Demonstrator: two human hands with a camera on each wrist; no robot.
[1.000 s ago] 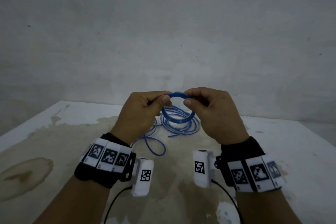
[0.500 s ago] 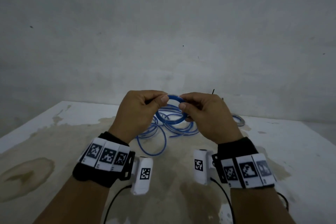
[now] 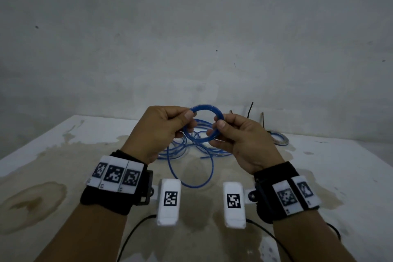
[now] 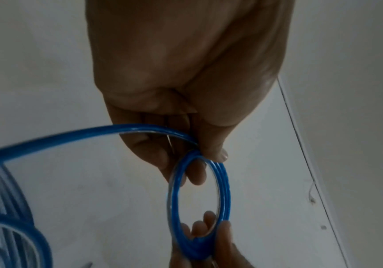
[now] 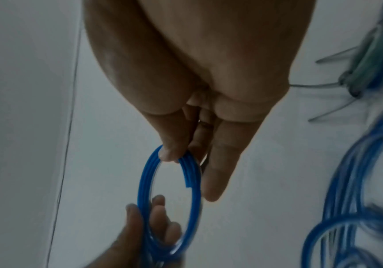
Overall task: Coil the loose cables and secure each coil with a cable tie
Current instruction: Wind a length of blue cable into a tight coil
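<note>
Head view: left hand (image 3: 161,132) hides blue coil's (image 3: 207,108) near-left rim.

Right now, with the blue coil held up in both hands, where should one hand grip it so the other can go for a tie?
Probably pinch the blue coil across its stacked turns where the cut end lies, by the right hand, coming from outside the ring. That bundles every loop; the left hand side still feeds loose cable.
</note>
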